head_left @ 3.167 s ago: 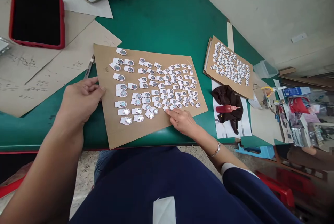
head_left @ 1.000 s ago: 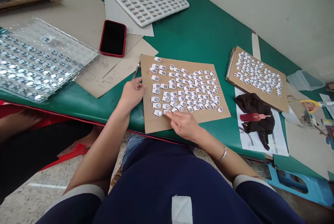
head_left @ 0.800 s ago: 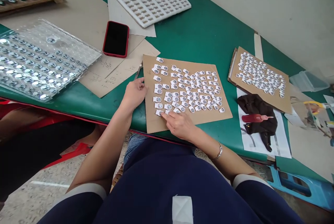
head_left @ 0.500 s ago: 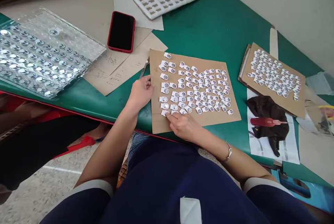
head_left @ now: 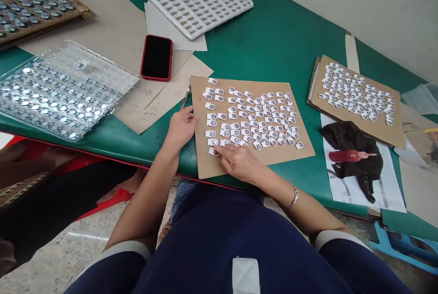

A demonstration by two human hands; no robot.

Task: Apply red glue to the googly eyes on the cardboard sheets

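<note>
A sheet of brown cardboard point(head_left: 212, 166) lies on the table before me, bearing rows of small white tabs with round dark-ringed discs point(head_left: 253, 117). My right hand point(head_left: 239, 161) rests over its lower left part. The index finger reaches out and touches a tab point(head_left: 213, 151) at the bottom of the left column; the other fingers are bent. Beside the sheet's left edge, my left hand point(head_left: 182, 126) is closed with curled fingers. Whether it holds anything is hidden. A thin pen-like tool point(head_left: 185, 97) lies just above it.
Left stand a clear tray of shiny round pieces point(head_left: 51, 102) and a wooden tray point(head_left: 23, 4). A red-cased phone point(head_left: 157, 58) lies on paper near a white slotted tray point(head_left: 201, 2). At right are another tabbed cardboard point(head_left: 372, 125), dark cloth point(head_left: 352, 136) and red bottle point(head_left: 347, 156). Someone's leg point(head_left: 68, 198) shows lower left.
The camera view has shifted, showing more of the table's far side. My right fingertip stays at the bottom left tabs, with only a slight move. My left hand keeps its place by the sheet's edge.
</note>
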